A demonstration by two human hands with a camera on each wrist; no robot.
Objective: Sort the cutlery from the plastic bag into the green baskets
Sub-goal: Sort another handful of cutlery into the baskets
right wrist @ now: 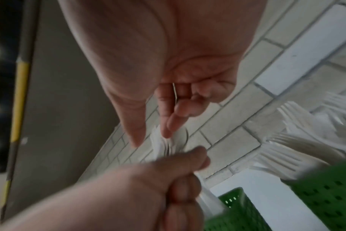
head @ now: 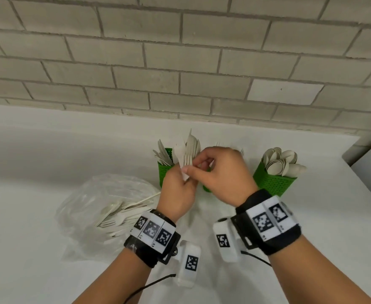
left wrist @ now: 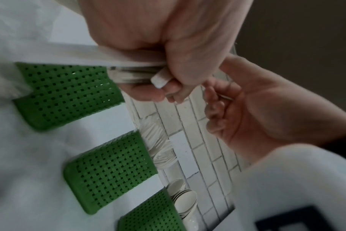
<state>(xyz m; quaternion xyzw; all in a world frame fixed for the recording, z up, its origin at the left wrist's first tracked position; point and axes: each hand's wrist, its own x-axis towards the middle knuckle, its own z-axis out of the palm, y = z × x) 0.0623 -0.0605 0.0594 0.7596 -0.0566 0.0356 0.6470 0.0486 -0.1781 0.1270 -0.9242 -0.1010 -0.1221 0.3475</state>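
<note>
Left hand (head: 177,191) grips a bunch of knives (head: 188,156) above the baskets (head: 272,183); right hand (head: 222,172) pinches at them, bag (head: 96,205) on the tabletop (head: 48,150).

A white tabletop (head: 48,150) runs back to a wall of pale grey bricks (head: 136,51). In the right wrist view, a dark pole with yellow bands (right wrist: 20,93) stands at the left edge.

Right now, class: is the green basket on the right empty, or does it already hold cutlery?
It holds cutlery. The right green basket stands upright, packed with pale spoons whose bowls stick up above its rim.
</note>
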